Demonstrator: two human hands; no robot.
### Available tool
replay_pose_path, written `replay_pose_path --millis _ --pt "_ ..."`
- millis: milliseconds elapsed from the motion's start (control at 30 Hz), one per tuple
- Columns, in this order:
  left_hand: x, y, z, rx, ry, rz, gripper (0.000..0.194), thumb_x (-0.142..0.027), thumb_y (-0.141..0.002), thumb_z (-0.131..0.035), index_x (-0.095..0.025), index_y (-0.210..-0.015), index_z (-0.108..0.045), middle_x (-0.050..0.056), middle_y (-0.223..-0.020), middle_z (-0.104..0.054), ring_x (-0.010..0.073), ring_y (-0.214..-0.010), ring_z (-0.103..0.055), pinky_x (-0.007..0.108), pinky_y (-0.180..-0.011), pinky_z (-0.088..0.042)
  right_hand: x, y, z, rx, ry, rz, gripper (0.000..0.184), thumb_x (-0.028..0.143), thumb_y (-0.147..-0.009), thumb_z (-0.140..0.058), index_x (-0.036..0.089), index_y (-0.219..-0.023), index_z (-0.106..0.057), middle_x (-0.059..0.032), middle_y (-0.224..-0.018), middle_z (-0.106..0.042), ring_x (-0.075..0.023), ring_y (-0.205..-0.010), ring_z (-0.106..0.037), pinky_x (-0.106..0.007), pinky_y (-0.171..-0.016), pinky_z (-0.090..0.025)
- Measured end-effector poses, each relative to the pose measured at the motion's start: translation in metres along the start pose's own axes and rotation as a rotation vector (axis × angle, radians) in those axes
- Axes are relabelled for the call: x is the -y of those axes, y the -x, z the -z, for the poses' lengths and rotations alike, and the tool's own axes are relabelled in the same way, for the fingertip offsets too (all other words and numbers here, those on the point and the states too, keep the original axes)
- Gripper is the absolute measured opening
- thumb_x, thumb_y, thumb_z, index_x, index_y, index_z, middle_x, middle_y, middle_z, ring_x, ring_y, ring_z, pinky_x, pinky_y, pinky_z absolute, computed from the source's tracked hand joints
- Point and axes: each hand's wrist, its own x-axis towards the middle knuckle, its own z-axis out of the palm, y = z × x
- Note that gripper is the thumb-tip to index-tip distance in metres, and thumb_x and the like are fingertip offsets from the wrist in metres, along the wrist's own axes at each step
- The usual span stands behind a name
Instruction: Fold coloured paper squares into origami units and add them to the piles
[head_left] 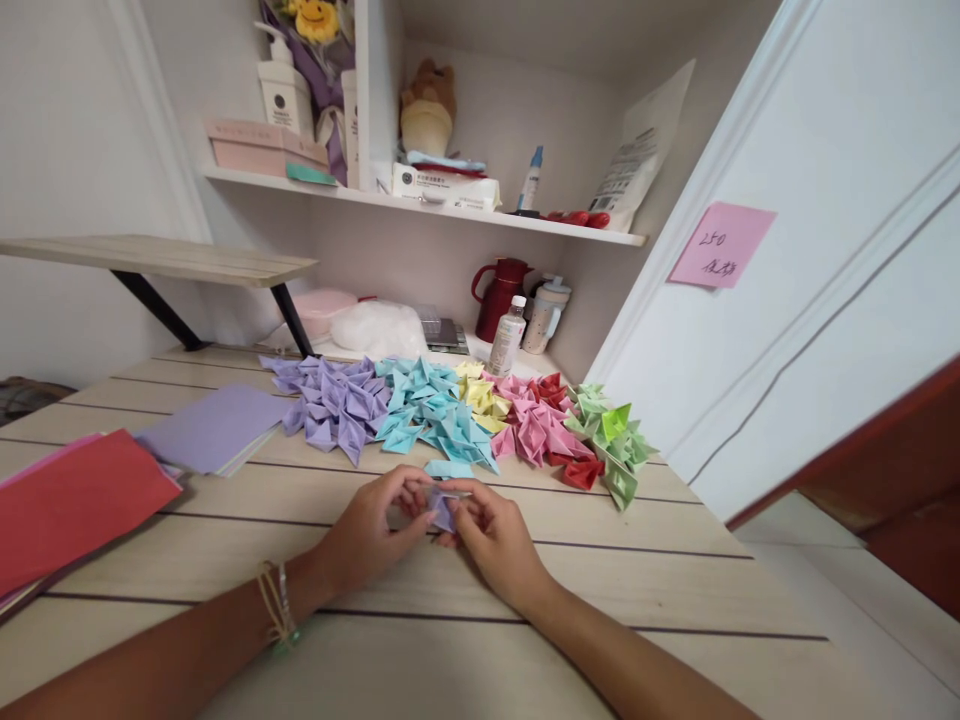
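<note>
A small folded purple paper piece [442,511] is held between both hands above the slatted table. My left hand [380,522], with bracelets at its wrist, pinches it from the left. My right hand [491,530] is closed on its right side, thumb across the front. Fingers cover much of the paper, so its full shape is hidden. Just beyond the hands lies a flat light-blue folded paper [448,469]. Farther back spread heaps of folded paper: purple [337,400], light blue [431,405], yellow [482,396], pink [534,425], red [581,472] and green [616,440].
Purple paper sheets [214,425] and red sheets [82,505] lie at the left. A small raised shelf [165,258] on black legs stands behind them. A clear bottle [508,338], a dark red jug [501,300] and a tumbler [547,315] stand at the back.
</note>
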Motion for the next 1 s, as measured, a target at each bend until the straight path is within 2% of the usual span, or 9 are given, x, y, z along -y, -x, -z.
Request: replay_pose_path --millis 200,367,500,600,733,833,900,1000 --pt "0.004 -0.001 -0.001 0.035 0.130 0.044 0.018 -0.023 -0.076 -0.060 -0.018 -0.092 -0.055 0.002 -0.078 -0.063 0.0152 -0.073 -0.060 0.028 -0.069 -0.049 0.000 -0.002 0.000 0.005 -0.230 0.009 0.019 0.037 -0.081 -0.054 0.021 -0.090 -0.048 0.0031 -0.066 -0.060 -0.0125 -0.059 -0.061 -0.024 -0.057 -0.047" --pt "0.007 -0.004 0.002 0.156 0.408 0.108 0.025 -0.027 -0.072 -0.067 -0.016 -0.094 -0.058 0.006 -0.085 -0.066 0.0170 -0.079 -0.062 0.029 -0.074 -0.050 -0.001 -0.002 0.001 -0.042 -0.111 0.027 0.015 0.032 -0.079 -0.054 0.019 -0.082 -0.048 0.0035 -0.061 -0.058 -0.0100 -0.054 -0.055 -0.019 -0.051 -0.039" --pt "0.017 -0.006 -0.001 0.138 0.507 0.177 0.019 -0.030 -0.075 -0.065 -0.016 -0.087 -0.059 0.005 -0.083 -0.068 0.0167 -0.078 -0.063 0.030 -0.073 -0.050 0.000 0.000 0.000 -0.017 -0.096 0.060 0.008 0.024 -0.078 -0.053 0.019 -0.083 -0.051 0.0010 -0.067 -0.061 -0.0118 -0.062 -0.058 -0.021 -0.056 -0.041" --pt "0.020 -0.007 -0.001 0.075 0.450 0.156 0.017 -0.030 -0.077 -0.063 -0.016 -0.086 -0.060 0.004 -0.081 -0.068 0.0163 -0.075 -0.063 0.029 -0.072 -0.049 0.004 0.001 -0.001 -0.002 -0.094 0.089 0.010 0.020 -0.077 -0.054 0.018 -0.087 -0.055 -0.0015 -0.076 -0.064 -0.0134 -0.070 -0.060 -0.023 -0.062 -0.044" --pt "0.012 -0.006 0.003 0.050 0.189 0.015 0.016 -0.030 -0.080 -0.058 -0.019 -0.086 -0.068 0.004 -0.083 -0.068 0.0169 -0.079 -0.062 0.027 -0.073 -0.046 0.010 0.000 0.001 -0.087 0.038 0.115 0.022 0.025 -0.076 -0.061 0.019 -0.097 -0.058 -0.0056 -0.091 -0.066 -0.0163 -0.078 -0.061 -0.025 -0.064 -0.047" --pt "0.004 -0.005 0.006 0.062 0.018 -0.078 0.018 -0.031 -0.082 -0.056 -0.023 -0.084 -0.072 0.003 -0.078 -0.067 0.0164 -0.074 -0.060 0.025 -0.070 -0.045 0.010 0.000 0.003 -0.138 0.210 0.146 0.018 0.028 -0.074 -0.065 0.019 -0.089 -0.066 -0.0056 -0.084 -0.067 -0.0172 -0.074 -0.060 -0.025 -0.061 -0.048" --pt "0.002 -0.004 0.006 0.056 -0.021 -0.076 0.020 -0.032 -0.082 -0.055 -0.023 -0.082 -0.072 0.003 -0.075 -0.067 0.0163 -0.071 -0.059 0.025 -0.068 -0.044 0.008 -0.001 0.004 -0.139 0.270 0.152 0.013 0.030 -0.075 -0.065 0.019 -0.079 -0.070 -0.0053 -0.077 -0.067 -0.0171 -0.069 -0.060 -0.026 -0.060 -0.048" --pt "0.002 -0.003 0.005 0.041 -0.056 -0.050 0.022 -0.032 -0.084 -0.052 -0.021 -0.078 -0.070 0.003 -0.074 -0.065 0.0165 -0.071 -0.058 0.025 -0.067 -0.042 0.007 0.000 0.004 -0.136 0.280 0.132 0.012 0.029 -0.075 -0.064 0.019 -0.076 -0.071 -0.0048 -0.074 -0.070 -0.0165 -0.063 -0.061 -0.026 -0.058 -0.048"
